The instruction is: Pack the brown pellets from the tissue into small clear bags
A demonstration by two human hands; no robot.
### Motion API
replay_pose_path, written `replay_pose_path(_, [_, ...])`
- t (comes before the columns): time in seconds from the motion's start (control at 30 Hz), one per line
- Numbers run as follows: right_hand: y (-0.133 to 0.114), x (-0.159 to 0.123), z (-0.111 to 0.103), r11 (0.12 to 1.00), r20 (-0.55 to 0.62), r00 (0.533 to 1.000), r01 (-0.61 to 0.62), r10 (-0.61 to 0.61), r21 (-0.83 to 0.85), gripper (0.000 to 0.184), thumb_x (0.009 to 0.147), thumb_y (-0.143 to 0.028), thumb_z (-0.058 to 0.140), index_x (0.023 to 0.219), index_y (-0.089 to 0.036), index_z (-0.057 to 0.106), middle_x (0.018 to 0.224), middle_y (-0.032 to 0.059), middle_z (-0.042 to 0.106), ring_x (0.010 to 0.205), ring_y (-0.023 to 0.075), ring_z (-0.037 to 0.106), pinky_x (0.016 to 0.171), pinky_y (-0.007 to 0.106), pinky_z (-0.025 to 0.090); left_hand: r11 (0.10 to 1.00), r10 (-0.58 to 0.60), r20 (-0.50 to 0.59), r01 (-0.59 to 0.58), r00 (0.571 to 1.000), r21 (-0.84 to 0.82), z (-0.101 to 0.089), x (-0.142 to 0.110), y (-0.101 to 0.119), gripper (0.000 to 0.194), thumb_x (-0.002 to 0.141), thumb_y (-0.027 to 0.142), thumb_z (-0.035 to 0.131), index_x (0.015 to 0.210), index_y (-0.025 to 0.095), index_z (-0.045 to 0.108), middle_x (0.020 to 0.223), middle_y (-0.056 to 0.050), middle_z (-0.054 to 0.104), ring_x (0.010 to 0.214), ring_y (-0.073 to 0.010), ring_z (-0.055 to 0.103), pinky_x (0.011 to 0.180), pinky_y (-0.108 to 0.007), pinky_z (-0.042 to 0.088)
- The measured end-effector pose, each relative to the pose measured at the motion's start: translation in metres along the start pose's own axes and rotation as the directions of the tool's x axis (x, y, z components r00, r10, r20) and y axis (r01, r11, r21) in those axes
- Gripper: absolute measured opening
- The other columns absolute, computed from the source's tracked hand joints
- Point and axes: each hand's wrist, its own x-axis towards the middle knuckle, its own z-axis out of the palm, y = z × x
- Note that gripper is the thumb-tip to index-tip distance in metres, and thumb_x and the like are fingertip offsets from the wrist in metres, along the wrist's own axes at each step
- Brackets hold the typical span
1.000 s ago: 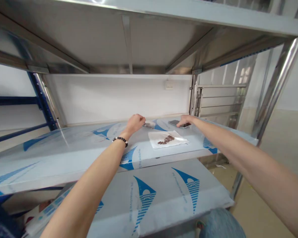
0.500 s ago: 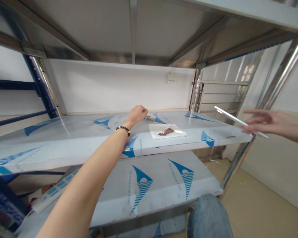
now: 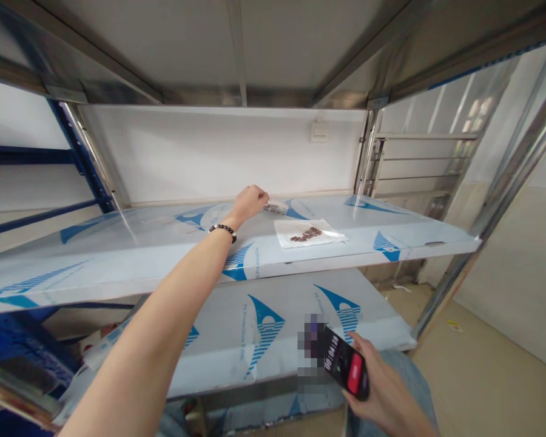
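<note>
Head view: left hand [image 3: 251,203], curled narrow, hold unclear, sits just beside a small clear packet [image 3: 275,209] near the steel shelf's [image 3: 118,284] back edge; right hand [image 3: 368,388] grips a smartphone [image 3: 346,364] below, over "PE Protective Film" [image 3: 244,340] lettering.

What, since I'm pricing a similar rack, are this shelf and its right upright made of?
The shelf looks like stainless steel, going by its metallic sheen, under a blue-printed plastic film. The upright looks like polished steel, with bright streaked reflections.
</note>
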Motion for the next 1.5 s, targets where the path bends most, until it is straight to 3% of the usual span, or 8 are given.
replay_pose_path(0.17, [-0.014,0.064,0.109,0.976,0.137,0.968,-0.216,0.211,0.027,0.084,0.071,-0.021,0.075,0.152,-0.016,0.05,0.141,0.0216,0.066,0.118,0.0375,0.075,0.1,0.046,0.06,0.999,-0.019,0.017,0.02,1.0,-0.046,0.001,0.0,-0.004,0.034,0.093,0.025,0.051,0.08,0.015,0.081,0.058,-0.006,0.066,0.069,-0.0208,0.065,0.076,-0.03,0.05])
replay_pose_path(0.33, [-0.024,0.095,0.166,0.936,0.283,0.893,-0.325,0.35,-0.131,0.079,0.08,-0.019,0.076,0.154,-0.019,0.048,0.132,0.0181,0.068,0.115,0.0385,0.074,0.097,0.042,0.058,0.997,0.003,0.032,0.0,0.999,-0.078,0.004,0.002,-0.006,0.034,0.092,0.024,0.051,0.075,0.014,0.079,0.055,-0.005,0.064,0.065,-0.0194,0.062,0.077,-0.029,0.051])
replay_pose_path(0.63, [-0.011,0.097,0.208,0.879,0.221,0.866,-0.381,0.448,-0.286,0.081,0.082,-0.017,0.076,0.156,-0.005,0.045,0.135,0.0258,0.066,0.123,0.04,0.069,0.104,0.042,0.053,0.983,0.039,0.058,-0.028,0.998,-0.182,0.005,0.001,-0.003,0.029,0.09,0.021,0.054,0.084,0.009,0.079,0.053,-0.004,0.059,0.067,-0.0185,0.063,0.084,-0.03,0.054])
replay_pose_path(0.97, [-0.028,0.077,0.213,0.835,0.16,0.854,-0.415,0.494,-0.362,0.076,0.092,-0.033,0.075,0.156,-0.004,0.048,0.131,0.0279,0.066,0.125,0.042,0.063,0.104,0.047,0.049,0.962,0.001,0.059,0.015,0.998,-0.271,0.01,0.005,-0.007,0.024,0.09,0.019,0.058,0.093,0.004,0.077,0.062,-0.007,0.063,0.08,-0.0217,0.07,0.088,-0.03,0.055])
replay_pose_path(1.13, [-0.034,0.065,0.175,0.924,0.103,0.934,-0.314,0.342,-0.22,0.061,0.102,-0.035,0.06,0.156,-0.007,0.051,0.139,0.0274,0.064,0.131,0.043,0.06,0.107,0.053,0.05,0.969,0.003,0.063,0.012,0.998,-0.245,0.011,0.008,-0.008,0.023,0.089,0.022,0.061,0.085,0.01,0.08,0.058,-0.005,0.062,0.08,-0.0225,0.072,0.088,-0.029,0.055])
replay_pose_path(1.27, [-0.055,0.044,0.092,0.974,-0.008,0.975,0.223,-0.223,0.045,0.041,0.1,-0.011,0.045,0.131,-0.025,0.066,0.122,0.0126,0.073,0.113,0.0282,0.072,0.098,0.043,0.059,0.97,0.013,0.056,0.001,0.998,-0.245,0.01,0.007,-0.007,0.025,0.089,0.022,0.059,0.084,0.01,0.081,0.055,-0.005,0.061,0.078,-0.0226,0.071,0.089,-0.03,0.055])
replay_pose_path(1.37, [-0.088,0.052,0.0,0.773,-0.225,0.75,0.634,-0.622,-0.02,0.042,0.094,-0.004,0.053,0.126,-0.027,0.069,0.105,0.0076,0.076,0.089,0.0227,0.075,0.079,0.036,0.062,0.967,0.022,0.046,-0.009,0.999,-0.255,0.009,0.005,-0.007,0.025,0.088,0.021,0.06,0.084,0.007,0.08,0.054,-0.005,0.059,0.077,-0.0225,0.07,0.091,-0.031,0.055])
replay_pose_path(1.5, [-0.138,0.139,-0.108,0.607,-0.482,0.456,0.764,-0.748,-0.218,0.031,0.092,-0.004,0.058,0.11,-0.026,0.071,0.089,0.0012,0.072,0.073,0.0166,0.067,0.066,0.029,0.055,0.976,0.03,0.049,-0.019,0.998,-0.217,0.009,0.005,-0.008,0.024,0.088,0.019,0.059,0.08,0.007,0.079,0.052,-0.005,0.057,0.071,-0.021,0.067,0.088,-0.032,0.055])
